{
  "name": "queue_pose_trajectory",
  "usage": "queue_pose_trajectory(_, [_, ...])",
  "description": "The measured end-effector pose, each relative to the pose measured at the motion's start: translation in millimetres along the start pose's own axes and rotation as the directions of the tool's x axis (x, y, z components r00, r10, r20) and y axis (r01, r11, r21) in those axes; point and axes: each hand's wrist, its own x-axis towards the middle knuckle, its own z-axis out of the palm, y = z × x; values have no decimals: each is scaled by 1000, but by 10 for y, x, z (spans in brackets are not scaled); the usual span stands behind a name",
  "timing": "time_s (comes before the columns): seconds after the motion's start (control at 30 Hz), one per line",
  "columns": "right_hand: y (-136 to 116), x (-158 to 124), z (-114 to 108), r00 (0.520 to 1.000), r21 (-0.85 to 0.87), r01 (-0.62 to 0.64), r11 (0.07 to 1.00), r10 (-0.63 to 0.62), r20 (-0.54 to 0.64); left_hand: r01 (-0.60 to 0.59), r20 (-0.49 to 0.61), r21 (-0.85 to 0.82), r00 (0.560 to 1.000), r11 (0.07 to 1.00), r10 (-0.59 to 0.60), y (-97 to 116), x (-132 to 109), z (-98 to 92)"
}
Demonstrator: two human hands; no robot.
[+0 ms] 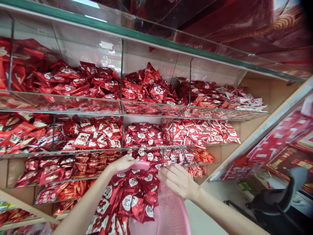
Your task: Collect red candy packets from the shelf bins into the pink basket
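A pink plastic basket (174, 215) is tilted in front of the shelves. It holds many shiny dark red packets with white heart-shaped labels (133, 182). Red and white packets with round red pictures (101, 220) lie at its lower left. At the far edge, my left hand (126, 163) is closed around the rim. My right hand (177, 179) is over the basket's right side, fingers curled against a dark red packet (158, 167); its fingertips are partly hidden. Just beyond both hands, a shelf compartment holds matching dark red packets (144, 135).
Glass shelves (151, 111) with upright dividers hold piles of red packets in several rows. A thick glass edge (146, 36) crosses overhead. On the right stand a slanted pale frame edge (256, 133) and a dark object (274, 202) low down.
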Motion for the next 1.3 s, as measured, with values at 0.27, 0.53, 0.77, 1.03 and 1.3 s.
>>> queue_pose_trajectory(0.27, [-97, -83, 337, 951, 82, -46, 996, 19, 310, -9, -9, 5, 1000, 1000, 9, -12, -65, -13])
queue_pose_trajectory(0.53, [-49, 3, 464, 901, 172, -122, 977, 37, 432, -29, -10, 47, 1000, 998, 29, -21, -104, -18])
queue_pose_trajectory(0.77, [-70, 15, 576, 890, 191, -169, 967, 66, 451, -40, -19, 49, 999, 998, 41, -22, -128, -8])
queue_pose_trajectory(1.03, [-36, 160, 556, 848, 209, -160, 965, 26, 529, -71, -11, 69, 997, 995, 72, -22, -116, 2])
queue_pose_trajectory(1.3, [17, 118, 686, 846, 147, -76, 986, -14, 532, -79, 1, 45, 997, 996, 79, -7, -149, -26])
